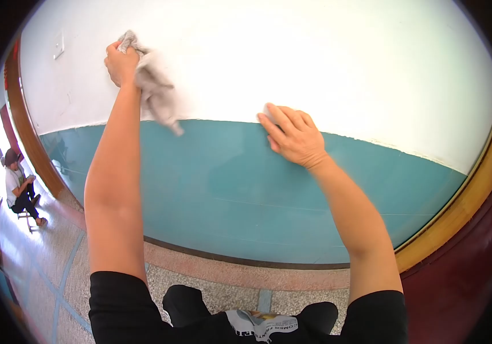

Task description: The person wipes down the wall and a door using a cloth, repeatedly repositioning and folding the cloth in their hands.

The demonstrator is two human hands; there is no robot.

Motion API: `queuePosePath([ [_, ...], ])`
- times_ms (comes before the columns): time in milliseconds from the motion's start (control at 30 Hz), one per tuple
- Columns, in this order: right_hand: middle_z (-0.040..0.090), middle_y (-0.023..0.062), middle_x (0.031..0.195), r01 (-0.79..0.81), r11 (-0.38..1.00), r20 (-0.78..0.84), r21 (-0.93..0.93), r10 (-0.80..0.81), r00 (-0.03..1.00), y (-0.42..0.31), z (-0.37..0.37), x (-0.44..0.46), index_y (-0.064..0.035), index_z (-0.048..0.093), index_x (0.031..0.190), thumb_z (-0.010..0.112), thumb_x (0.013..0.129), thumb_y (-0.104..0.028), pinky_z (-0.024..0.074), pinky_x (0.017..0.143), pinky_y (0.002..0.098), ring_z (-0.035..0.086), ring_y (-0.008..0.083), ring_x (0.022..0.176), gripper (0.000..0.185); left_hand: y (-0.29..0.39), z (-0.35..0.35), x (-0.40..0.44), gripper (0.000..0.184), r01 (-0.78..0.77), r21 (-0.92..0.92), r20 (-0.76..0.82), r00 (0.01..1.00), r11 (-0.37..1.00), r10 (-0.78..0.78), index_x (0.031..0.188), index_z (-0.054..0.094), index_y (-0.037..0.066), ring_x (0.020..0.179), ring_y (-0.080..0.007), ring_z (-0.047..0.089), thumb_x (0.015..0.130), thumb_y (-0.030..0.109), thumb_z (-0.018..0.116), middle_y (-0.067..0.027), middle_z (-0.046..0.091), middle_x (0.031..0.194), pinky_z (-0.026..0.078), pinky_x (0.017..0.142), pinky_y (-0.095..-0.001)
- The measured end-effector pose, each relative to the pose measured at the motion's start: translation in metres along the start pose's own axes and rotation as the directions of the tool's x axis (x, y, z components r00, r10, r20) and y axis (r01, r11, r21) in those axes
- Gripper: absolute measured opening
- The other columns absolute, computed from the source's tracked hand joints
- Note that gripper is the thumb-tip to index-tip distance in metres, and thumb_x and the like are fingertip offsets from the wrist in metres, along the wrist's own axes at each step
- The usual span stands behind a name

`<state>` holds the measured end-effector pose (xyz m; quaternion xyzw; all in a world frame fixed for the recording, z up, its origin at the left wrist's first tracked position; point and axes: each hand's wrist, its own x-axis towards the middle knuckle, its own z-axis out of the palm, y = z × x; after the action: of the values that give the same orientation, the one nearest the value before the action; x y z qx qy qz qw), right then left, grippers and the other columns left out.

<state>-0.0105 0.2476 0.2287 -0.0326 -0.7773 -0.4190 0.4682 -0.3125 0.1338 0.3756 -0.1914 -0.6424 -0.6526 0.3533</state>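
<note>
My left hand (121, 64) is raised high on the white wall (217, 63), its fingers closed round a bunched grey-white cloth (155, 86). The loose end of the cloth hangs down to the right, smeared by motion, and reaches the line where white paint meets teal. Lower and to the right, my right hand (295, 136) rests at the wall near that same line. Its fingers are stretched out to the left and slightly apart, and I make out nothing held in it. The teal lower wall (246, 189) lies behind and below both hands.
A light switch (58, 45) is on the wall at upper left. Wooden frames (452, 229) border the wall on both sides, with a dark red door (458, 286) at right. On the far left a person (19, 183) sits on a stool on the speckled floor (68, 252).
</note>
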Motion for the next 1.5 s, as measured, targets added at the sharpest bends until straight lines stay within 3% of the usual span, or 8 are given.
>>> queuePosePath([
  [67,0.045,0.0038,0.117,-0.012,1.0,0.013,-0.016,0.012,1.0,0.005,-0.002,-0.006,-0.0112,0.053,0.108,0.061,0.061,-0.019,0.0383,0.081,0.0283,0.046,0.0157,0.102,0.048,0.028,0.013,-0.022,0.029,-0.023,-0.049,0.021,1.0,0.999,0.024,0.107,0.048,0.014,0.092,-0.0263,0.053,0.079,0.022,0.052,-0.0105,0.044,0.114,0.043,0.079,-0.037],
  [167,0.045,0.0041,0.117,-0.015,1.0,0.025,-0.002,0.015,1.0,0.004,-0.001,-0.005,-0.0109,0.053,0.107,0.062,0.061,-0.019,0.038,0.081,0.0283,0.045,0.0157,0.102,0.048,0.094,0.036,-0.082,0.026,-0.544,-0.25,-0.018,0.83,0.801,0.558,0.104,0.052,0.01,0.099,-0.0273,0.048,0.081,0.02,0.048,-0.0135,0.05,0.107,0.039,0.084,-0.0371],
  [433,0.05,0.0013,0.111,-0.035,0.997,0.083,0.075,0.029,0.996,0.01,0.017,-0.024,-0.0151,0.057,0.099,0.058,0.068,-0.026,0.0387,0.081,0.0308,0.048,0.017,0.097,0.032,0.179,0.048,-0.24,0.016,-0.732,-0.367,0.027,0.608,0.574,0.794,0.088,0.054,0.019,0.078,-0.0213,0.055,0.075,0.013,0.05,-0.0007,0.052,0.089,0.047,0.056,-0.0353],
  [500,0.047,0.0039,0.12,-0.289,0.861,0.237,0.419,0.203,0.95,0.009,0.014,-0.026,-0.0116,0.05,0.112,0.05,0.075,-0.028,0.031,0.097,0.0367,0.04,0.0231,0.114,0.041,0.174,0.051,-0.253,0.016,-0.8,-0.418,-0.045,0.491,0.43,0.87,0.085,0.055,0.018,0.072,-0.0194,0.055,0.071,0.012,0.053,0.0005,0.053,0.086,0.046,0.054,-0.0326],
  [600,0.05,0.0014,0.111,-0.112,0.974,0.084,0.195,0.098,0.992,0.006,0.01,-0.018,-0.0112,0.055,0.103,0.053,0.071,-0.023,0.0356,0.086,0.0315,0.045,0.0183,0.101,0.034,0.161,0.051,-0.214,0.018,-0.915,-0.294,-0.128,0.324,0.276,0.937,0.083,0.055,0.018,0.066,-0.0175,0.054,0.066,0.011,0.057,0.002,0.053,0.083,0.046,0.052,-0.0298],
  [1000,0.051,0.0037,0.1,-0.01,0.997,-0.051,0.08,0.014,0.999,0.008,0.007,-0.011,-0.0103,0.057,0.097,0.058,0.066,-0.021,0.0374,0.082,0.0305,0.046,0.0182,0.096,0.033,0.198,0.047,-0.142,0.023,-0.652,-0.344,0.034,0.71,0.675,0.703,0.097,0.056,0.016,0.086,-0.0273,0.054,0.075,0.011,0.055,-0.0049,0.053,0.099,0.045,0.072,-0.0373],
  [1300,0.055,-0.0009,0.094,-0.007,0.992,-0.084,0.128,0.018,0.996,0.01,0.013,-0.017,-0.0148,0.06,0.084,0.059,0.068,-0.021,0.0385,0.081,0.0317,0.049,0.0184,0.089,0.017,0.179,0.046,-0.188,0.023,-0.719,-0.415,0.12,0.564,0.557,0.817,0.091,0.056,0.016,0.082,-0.0241,0.054,0.071,0.004,0.054,0.0001,0.052,0.094,0.047,0.067,-0.0343],
  [1500,0.057,-0.0019,0.082,-0.3,0.917,0.235,0.264,0.24,0.942,-0.005,0.014,-0.029,-0.0127,0.062,0.072,0.056,0.072,-0.024,0.0449,0.064,0.0333,0.053,0.0163,0.079,0.013,0.14,0.029,-0.221,0.016,-0.728,-0.479,0.256,0.419,0.491,0.871,0.087,0.053,0.013,0.072,-0.0233,0.052,0.072,0.007,0.054,0.0001,0.051,0.093,0.047,0.062,-0.0334],
])
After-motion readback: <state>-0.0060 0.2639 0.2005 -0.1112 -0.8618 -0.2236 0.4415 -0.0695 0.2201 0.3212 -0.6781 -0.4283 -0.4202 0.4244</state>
